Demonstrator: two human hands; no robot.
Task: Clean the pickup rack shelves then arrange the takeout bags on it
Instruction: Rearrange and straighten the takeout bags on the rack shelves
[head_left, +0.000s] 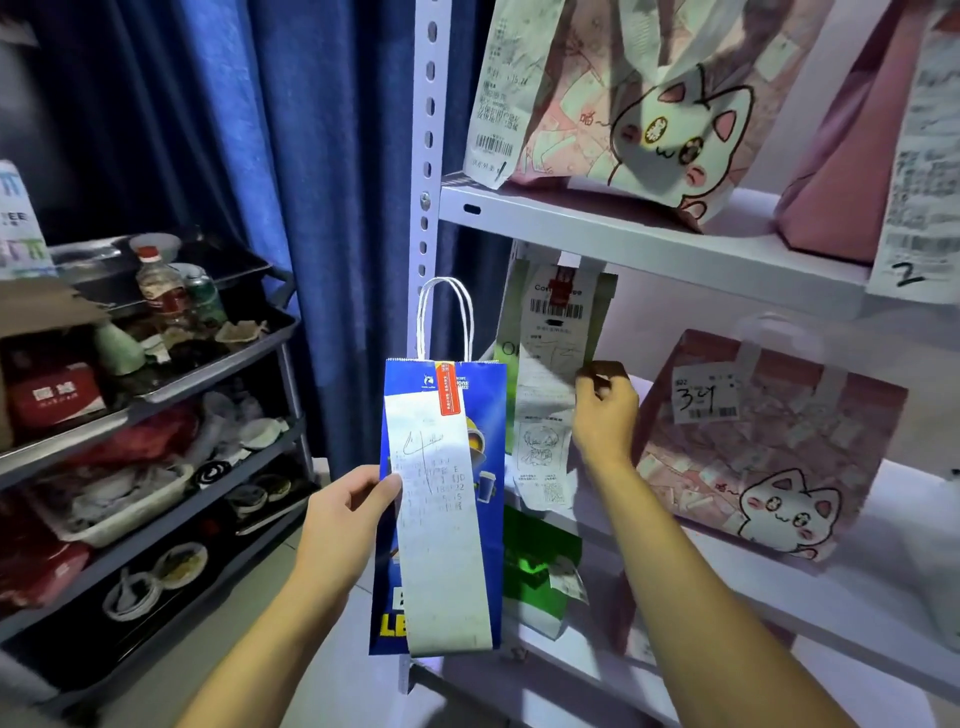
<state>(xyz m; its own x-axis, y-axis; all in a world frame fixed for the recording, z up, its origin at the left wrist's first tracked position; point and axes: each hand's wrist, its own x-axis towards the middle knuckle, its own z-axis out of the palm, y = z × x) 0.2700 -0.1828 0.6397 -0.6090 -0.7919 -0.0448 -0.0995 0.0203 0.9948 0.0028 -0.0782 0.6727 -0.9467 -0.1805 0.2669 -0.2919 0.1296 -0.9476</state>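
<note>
We hold the blue takeout bag (441, 499) upright in the left hand (345, 519), grip closed on its left edge and long receipt, just in front of the rack upright (427, 156); judged: kept clear of the shelf until a slot is ready. The right hand (605, 410) reaches onto the middle shelf (909, 499), fingers curled on the receipt of the green bag (550, 374) standing at the shelf's left end, probably shifting it to make room. Pink cat bags (769, 452) already sit on the middle and upper shelves. Cleaning appears done; arranging underway.
</note>
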